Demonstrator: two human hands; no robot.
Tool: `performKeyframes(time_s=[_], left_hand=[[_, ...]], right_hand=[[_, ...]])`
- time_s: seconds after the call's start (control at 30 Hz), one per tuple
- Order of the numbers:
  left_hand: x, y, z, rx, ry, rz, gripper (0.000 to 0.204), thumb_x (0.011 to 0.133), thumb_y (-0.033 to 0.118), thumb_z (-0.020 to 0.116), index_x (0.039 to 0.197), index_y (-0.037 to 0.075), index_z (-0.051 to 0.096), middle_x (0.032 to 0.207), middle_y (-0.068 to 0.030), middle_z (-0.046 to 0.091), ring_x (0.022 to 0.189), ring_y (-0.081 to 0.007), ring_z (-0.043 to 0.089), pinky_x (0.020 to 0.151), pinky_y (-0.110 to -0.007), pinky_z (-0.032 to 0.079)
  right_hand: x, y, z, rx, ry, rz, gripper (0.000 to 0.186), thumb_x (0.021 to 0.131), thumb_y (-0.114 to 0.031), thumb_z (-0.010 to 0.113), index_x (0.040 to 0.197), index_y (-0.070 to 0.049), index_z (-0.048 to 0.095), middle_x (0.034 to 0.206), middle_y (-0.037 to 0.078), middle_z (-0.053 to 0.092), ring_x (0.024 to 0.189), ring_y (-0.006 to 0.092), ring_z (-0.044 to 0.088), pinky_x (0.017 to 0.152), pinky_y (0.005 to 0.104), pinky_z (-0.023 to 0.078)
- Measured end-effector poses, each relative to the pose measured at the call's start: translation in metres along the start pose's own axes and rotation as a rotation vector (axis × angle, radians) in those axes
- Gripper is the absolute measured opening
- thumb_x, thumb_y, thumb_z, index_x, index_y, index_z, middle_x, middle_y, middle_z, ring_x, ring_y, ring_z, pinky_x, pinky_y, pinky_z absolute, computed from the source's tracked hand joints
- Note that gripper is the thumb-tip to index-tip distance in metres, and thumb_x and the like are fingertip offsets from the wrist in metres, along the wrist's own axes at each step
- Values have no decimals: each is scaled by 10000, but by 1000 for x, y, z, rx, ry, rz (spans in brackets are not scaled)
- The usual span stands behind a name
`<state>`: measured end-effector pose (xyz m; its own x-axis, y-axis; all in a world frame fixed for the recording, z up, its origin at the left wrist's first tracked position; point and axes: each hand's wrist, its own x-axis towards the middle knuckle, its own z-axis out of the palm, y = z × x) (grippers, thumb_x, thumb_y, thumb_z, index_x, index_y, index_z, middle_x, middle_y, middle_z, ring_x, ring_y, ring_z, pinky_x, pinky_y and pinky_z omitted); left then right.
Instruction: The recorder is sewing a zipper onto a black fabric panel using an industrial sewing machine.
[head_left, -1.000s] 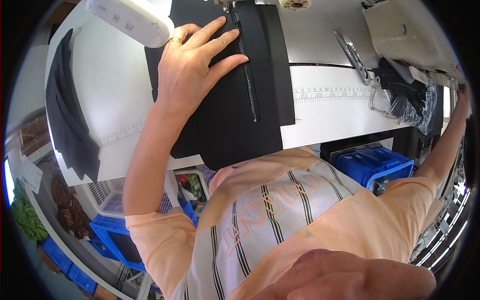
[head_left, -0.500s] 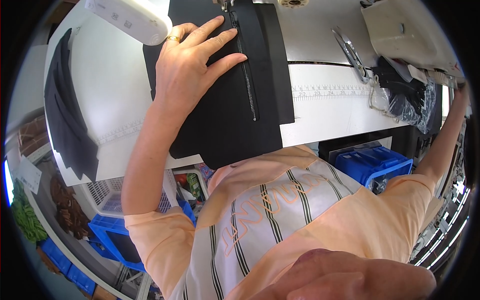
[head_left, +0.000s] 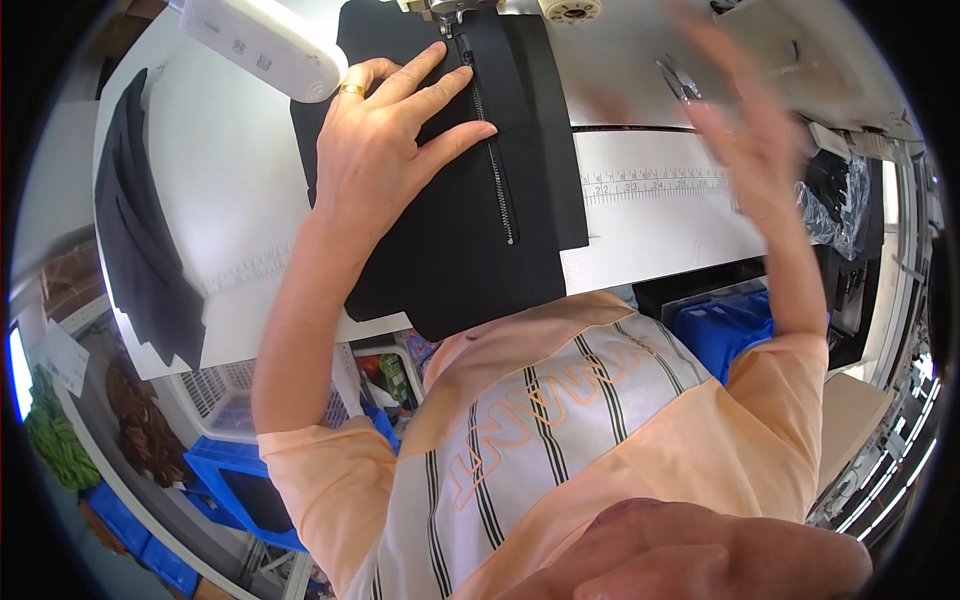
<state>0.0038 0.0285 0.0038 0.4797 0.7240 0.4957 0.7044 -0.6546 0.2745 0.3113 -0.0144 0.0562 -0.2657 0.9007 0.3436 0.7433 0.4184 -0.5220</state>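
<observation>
My left hand [head_left: 385,140] lies flat with its fingers spread on a black fabric panel [head_left: 430,265]. Its fingertips rest beside a black zipper [head_left: 495,185] with metal teeth, set lengthwise into the panel. At the zipper's far end the sewing machine's presser foot [head_left: 447,28] stands just above the cloth. Smeared by motion, my right hand [head_left: 750,150] is over the right part of the table, near metal thread snips [head_left: 682,82]; its fingers cannot be made out.
A white box-shaped device [head_left: 265,45] juts over the table at the far left. Dark cloth pieces [head_left: 140,230] hang over the left edge. Plastic-wrapped black items [head_left: 835,205] lie at the right. Below stand a white basket [head_left: 230,390] and blue bins [head_left: 230,475].
My right hand has come in from the far right edge to above the table's right part. My left hand stays spread on the black panel.
</observation>
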Motion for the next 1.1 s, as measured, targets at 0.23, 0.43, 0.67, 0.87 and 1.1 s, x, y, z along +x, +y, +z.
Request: performKeyframes(time_s=[0.23,0.43,0.67,0.87,1.1], left_hand=[[2,1,-1,-6,21,23,439,712,418,794,1035,123,755,1161,-58,691,931,-258,608,800,-343,520],[6,-3,2,-25,37,32,441,698,413,804,1025,122,755,1166,-69,689,926,-261,620,783,-346,535],[5,-3,1,5,15,50,442,720,404,793,1052,117,744,1167,-75,687,941,-270,619,772,-349,531],[3,-1,0,11,19,54,438,726,391,793,1055,107,738,1166,-73,684,938,-273,612,765,-348,528],[4,-1,0,2,25,46,439,714,386,801,1045,104,740,1169,-72,684,933,-266,613,772,-344,528]], right_hand=[[101,2,95,66,-364,-195,420,937,-300,549,1226,3,582,1272,236,556,1203,388,500,1045,449,377],[103,15,101,-113,-238,-371,445,936,-349,562,1257,-42,593,1264,225,569,1199,411,482,1053,475,354],[67,10,110,-170,42,-527,307,928,-189,610,1227,-126,640,1254,15,639,1064,226,638,805,331,546],[64,4,104,-118,-38,-430,276,904,-242,637,1150,-126,683,1169,18,673,1056,215,601,903,335,500],[73,-5,102,-291,-26,-449,228,906,-193,632,1118,-135,690,1218,7,661,940,196,682,730,280,550]])
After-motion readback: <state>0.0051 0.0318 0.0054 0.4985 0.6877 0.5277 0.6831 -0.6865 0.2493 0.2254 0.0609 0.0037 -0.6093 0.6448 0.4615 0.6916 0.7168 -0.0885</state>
